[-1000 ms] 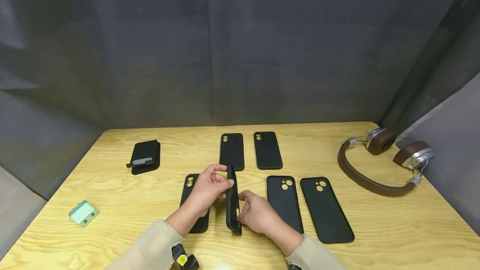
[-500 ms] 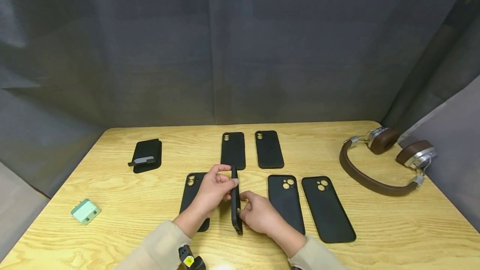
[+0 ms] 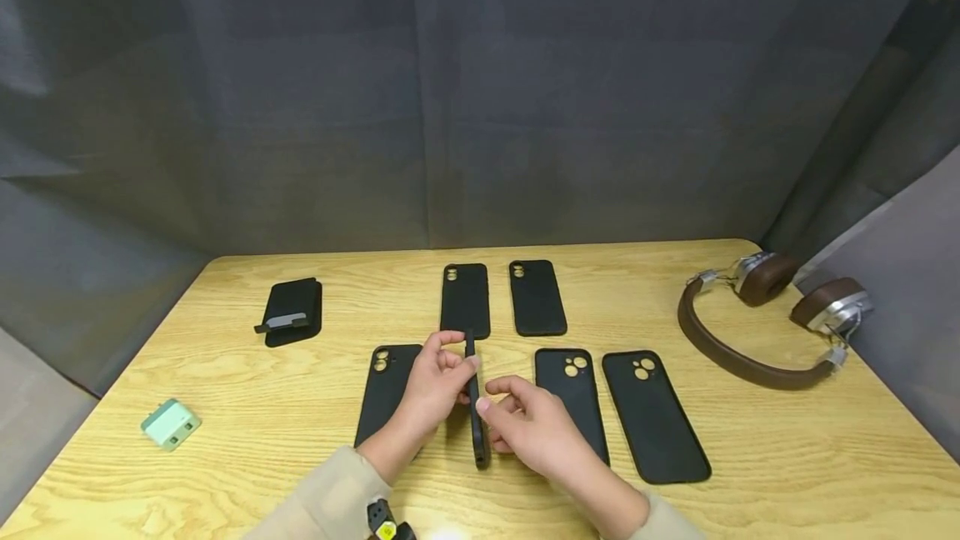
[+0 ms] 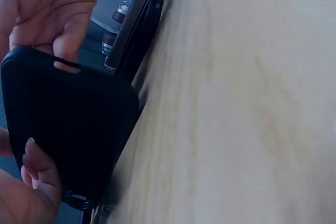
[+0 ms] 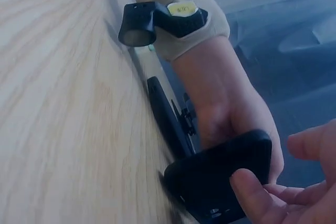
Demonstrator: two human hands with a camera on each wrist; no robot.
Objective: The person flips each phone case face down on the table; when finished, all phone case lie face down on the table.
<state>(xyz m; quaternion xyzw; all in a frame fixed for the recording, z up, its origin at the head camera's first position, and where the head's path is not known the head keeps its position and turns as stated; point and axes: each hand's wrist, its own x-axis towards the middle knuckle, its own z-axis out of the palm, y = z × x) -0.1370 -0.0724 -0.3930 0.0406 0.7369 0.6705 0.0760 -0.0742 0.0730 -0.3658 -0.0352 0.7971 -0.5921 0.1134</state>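
Note:
My left hand [image 3: 429, 386] pinches a black phone case [image 3: 478, 433], which stands on its long edge over the table's middle. In the left wrist view, light passes through a slot in the case's [image 4: 73, 119] short edge. My right hand [image 3: 536, 430] is close on the other side with its fingers loosely bent; in the right wrist view its thumb lies across the case [image 5: 205, 179], but firm contact cannot be told. A second phone case [image 3: 386, 394] lies flat, partly under my left forearm. Another phone case [image 3: 573, 398] lies flat beside my right hand.
Phone cases lie at the back [image 3: 465, 298], back right [image 3: 537, 298] and right [image 3: 656, 415]. A black folding holder [image 3: 292, 307] with a grey strip lies left, a mint charger [image 3: 171, 423] front left. Brown headphones [image 3: 738, 357] rest at the table's right edge.
The held case has shifted slightly right and turned more edge-on. My right hand has loosened from its lower edge, fingers spreading a little and drawing back to the right.

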